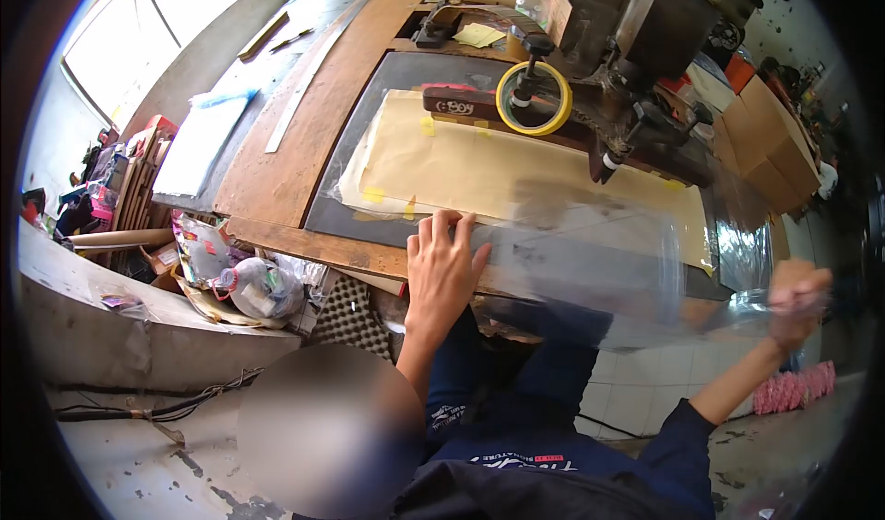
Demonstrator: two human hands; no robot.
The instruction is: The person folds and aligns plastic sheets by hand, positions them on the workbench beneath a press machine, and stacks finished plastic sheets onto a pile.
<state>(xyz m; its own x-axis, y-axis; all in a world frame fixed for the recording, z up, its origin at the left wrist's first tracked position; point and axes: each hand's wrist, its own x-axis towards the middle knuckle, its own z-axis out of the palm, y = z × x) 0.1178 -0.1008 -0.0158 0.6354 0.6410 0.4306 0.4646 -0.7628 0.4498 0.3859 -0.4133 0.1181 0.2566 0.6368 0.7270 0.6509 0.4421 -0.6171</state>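
My left hand lies flat near the front edge of the work surface, fingers stretched out. Its fingertips touch the near edge of a cream paper sheet with bits of yellow tape on it. My right hand is off to the right, blurred, closed around one end of a clear plastic sheet. That sheet is smeared by motion and spreads leftward over the front edge of the paper and the dark board. Above the paper sits a dark machine bar with a yellow tape roll hung on it.
A long metal ruler and a stack of white sheets lie at the left. A cardboard box stands at the right, beyond the machine. Bags and a plastic bottle crowd the floor at the left.
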